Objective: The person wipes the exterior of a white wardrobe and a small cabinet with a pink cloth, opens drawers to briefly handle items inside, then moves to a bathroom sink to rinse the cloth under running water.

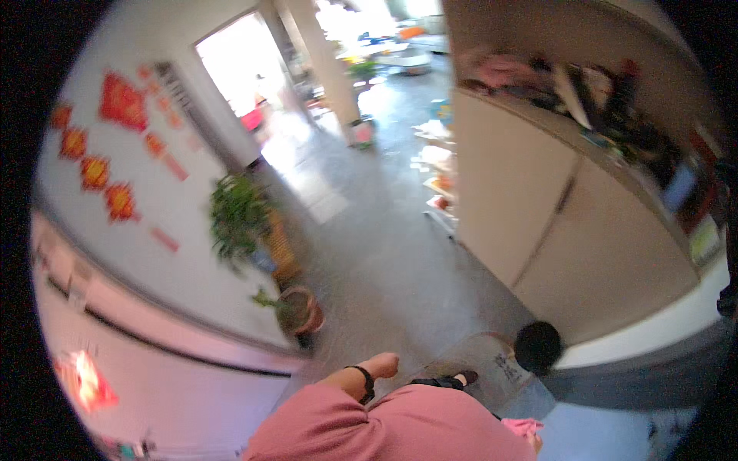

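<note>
My left hand (386, 365) hangs in front of my body with its fingers curled in, and nothing shows in it. A dark band (367, 385) circles that wrist. At the lower right edge of my pink shirt (438, 423), my right hand (536, 442) is partly in view and grips a pink cloth (522, 426). The shirt hides most of that arm. One of my feet in a dark shoe (470, 377) shows on the grey floor (398, 253) beyond my left hand.
Left of me, a potted plant (239, 216) and a terracotta pot (302, 311) line the wall. To the right stands a beige cabinet (548, 213) with clutter on top. A round black object (538, 347) sits near its base. Ahead are a bright doorway (245, 63) and a pillar (323, 63).
</note>
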Demonstrator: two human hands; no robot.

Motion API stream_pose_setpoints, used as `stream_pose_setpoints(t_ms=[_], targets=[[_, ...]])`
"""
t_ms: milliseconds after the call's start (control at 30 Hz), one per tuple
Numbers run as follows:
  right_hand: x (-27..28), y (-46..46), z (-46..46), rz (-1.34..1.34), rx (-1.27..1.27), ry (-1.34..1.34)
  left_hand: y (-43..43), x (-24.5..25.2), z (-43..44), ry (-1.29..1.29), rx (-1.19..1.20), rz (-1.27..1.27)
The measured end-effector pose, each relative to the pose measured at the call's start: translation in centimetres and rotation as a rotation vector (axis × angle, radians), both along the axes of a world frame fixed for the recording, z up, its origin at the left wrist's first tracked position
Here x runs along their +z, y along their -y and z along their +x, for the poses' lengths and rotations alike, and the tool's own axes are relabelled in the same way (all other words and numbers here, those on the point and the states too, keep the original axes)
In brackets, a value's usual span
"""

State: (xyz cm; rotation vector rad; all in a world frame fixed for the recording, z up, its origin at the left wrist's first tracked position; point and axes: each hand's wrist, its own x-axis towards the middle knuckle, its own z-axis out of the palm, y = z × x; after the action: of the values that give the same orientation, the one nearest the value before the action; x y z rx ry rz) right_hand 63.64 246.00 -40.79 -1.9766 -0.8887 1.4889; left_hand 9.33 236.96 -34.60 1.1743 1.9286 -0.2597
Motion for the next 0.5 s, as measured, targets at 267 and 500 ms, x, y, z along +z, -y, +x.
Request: stream_pose_setpoints(t_ms=[267, 500], targets=[[10.4, -6.8, -0.4, 0.135, -0.272, -0.058, -22.0, -2.9, 2.1, 0.178, -0.141, 0.295], [6.1, -0.9, 6.1, -0.009, -0.757, -0.001, -35.8, -0.6, 12.2, 0.256, -0.419, 0.358]])
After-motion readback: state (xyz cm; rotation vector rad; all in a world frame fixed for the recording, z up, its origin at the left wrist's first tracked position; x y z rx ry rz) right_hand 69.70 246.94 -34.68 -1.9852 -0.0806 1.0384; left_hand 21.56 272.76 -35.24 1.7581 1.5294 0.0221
